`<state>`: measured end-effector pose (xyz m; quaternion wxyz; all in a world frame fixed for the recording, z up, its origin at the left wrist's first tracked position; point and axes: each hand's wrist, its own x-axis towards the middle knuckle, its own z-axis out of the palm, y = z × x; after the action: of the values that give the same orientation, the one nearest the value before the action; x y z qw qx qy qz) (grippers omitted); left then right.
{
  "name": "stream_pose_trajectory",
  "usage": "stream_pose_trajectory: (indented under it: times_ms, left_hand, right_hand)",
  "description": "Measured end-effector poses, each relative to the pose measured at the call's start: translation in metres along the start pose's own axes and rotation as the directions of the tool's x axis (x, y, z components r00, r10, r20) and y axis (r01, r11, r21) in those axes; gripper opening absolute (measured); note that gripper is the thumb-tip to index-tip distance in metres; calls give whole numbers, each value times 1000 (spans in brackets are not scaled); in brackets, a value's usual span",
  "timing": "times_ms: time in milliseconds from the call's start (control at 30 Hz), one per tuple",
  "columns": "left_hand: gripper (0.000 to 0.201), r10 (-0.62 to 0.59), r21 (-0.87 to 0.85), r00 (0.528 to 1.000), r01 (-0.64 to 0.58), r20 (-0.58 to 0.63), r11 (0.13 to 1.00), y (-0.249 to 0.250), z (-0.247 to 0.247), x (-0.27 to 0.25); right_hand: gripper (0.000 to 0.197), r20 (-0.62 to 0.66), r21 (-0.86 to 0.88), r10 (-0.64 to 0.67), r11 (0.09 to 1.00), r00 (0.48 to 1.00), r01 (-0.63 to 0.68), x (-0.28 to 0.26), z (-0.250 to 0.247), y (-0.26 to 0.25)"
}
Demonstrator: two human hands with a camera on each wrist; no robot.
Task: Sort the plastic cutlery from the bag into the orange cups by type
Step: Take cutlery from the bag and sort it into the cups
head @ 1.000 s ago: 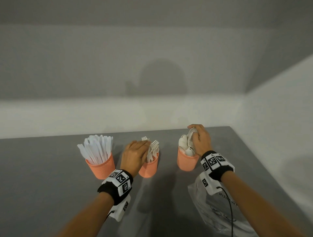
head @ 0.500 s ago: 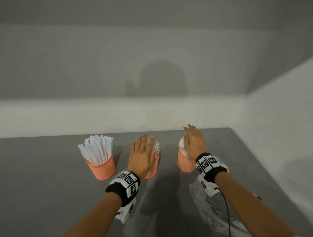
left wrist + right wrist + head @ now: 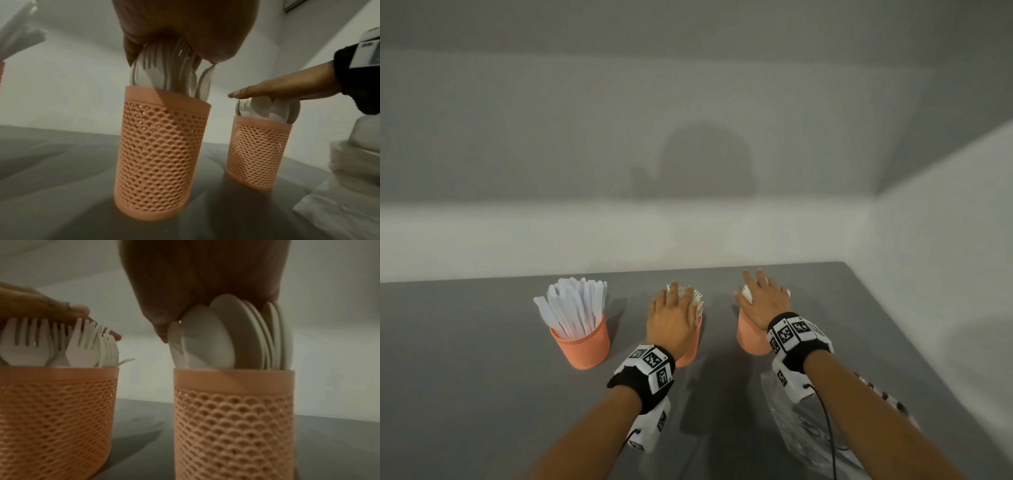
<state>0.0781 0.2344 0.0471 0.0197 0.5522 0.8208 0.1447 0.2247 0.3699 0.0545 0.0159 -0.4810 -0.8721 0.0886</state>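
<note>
Our left hand lies flat, fingers straight and together, palm resting on the tines of the forks that stand in the middle cup; our right hand does the same on the bowls of the spoons in the right cup, fingers spread a little and holding nothing. Neither hand grips anything; both simply press down from above. We judge that the sorting itself is close to done and that this is the settling step, pushing each bundle down so that it sits deeper and more evenly in its cup. The next move, as we see it, calls for lifting both palms straight up without dragging a fork or spoon along, then checking the bag for anything left. The left cup stands just beside the middle one, untouched, with the knives fanned out of it, handles or blades up we cannot tell. The clear plastic bag lies crumpled on the grey table under our right forearm, near the table's right edge; whether it still holds cutlery we cannot tell, as the arm and the wrist camera's cable cover much of it. The cups are light and perforated, so pressing off-centre could tip one. The white wall behind and to the right leaves little room on that side.
</note>
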Motion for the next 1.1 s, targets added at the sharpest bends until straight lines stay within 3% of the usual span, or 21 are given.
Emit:
stream_pose_trajectory:
  times_ms: [133, 267, 467, 700, 800, 900, 1100]
  left_hand:
    - [56, 20, -26, 1000, -19, 12, 999, 0, 1, -7]
    - [75, -32, -47, 999, 34, 40, 998, 5, 4, -8]
    - [58, 11, -14, 998, -10, 56, 1000, -4, 1, 4]
    - [74, -29, -91, 990, 41, 137, 995, -3, -6, 13]
    - [81, -31, -151, 989, 53, 147, 987, -4, -11, 11]
    - [83, 22, -183, 996, -7, 83, 983, -5, -18, 3]
    - [76, 15, -250, 1000, -10, 18, 968, -19, -25, -14]
  right_hand:
    - [45, -51, 40, -37, 998, 998, 39, -6, 0, 7]
    - [57, -14, 19, 2, 1000, 1000, -2, -11, 1, 4]
    - [63, 62, -11, 76, 997, 995, -76, -10, -3, -1]
    - [77, 111, -89, 97, 992, 989, -87, -10, -8, -5]
    - [80, 60, -20, 106, 994, 993, -105, -13, -12, -7]
    - [79, -14, 27, 78, 997, 997, -77, -22, -19, -11]
    - [71, -142, 167, 24, 986, 990, 0, -50, -33, -22]
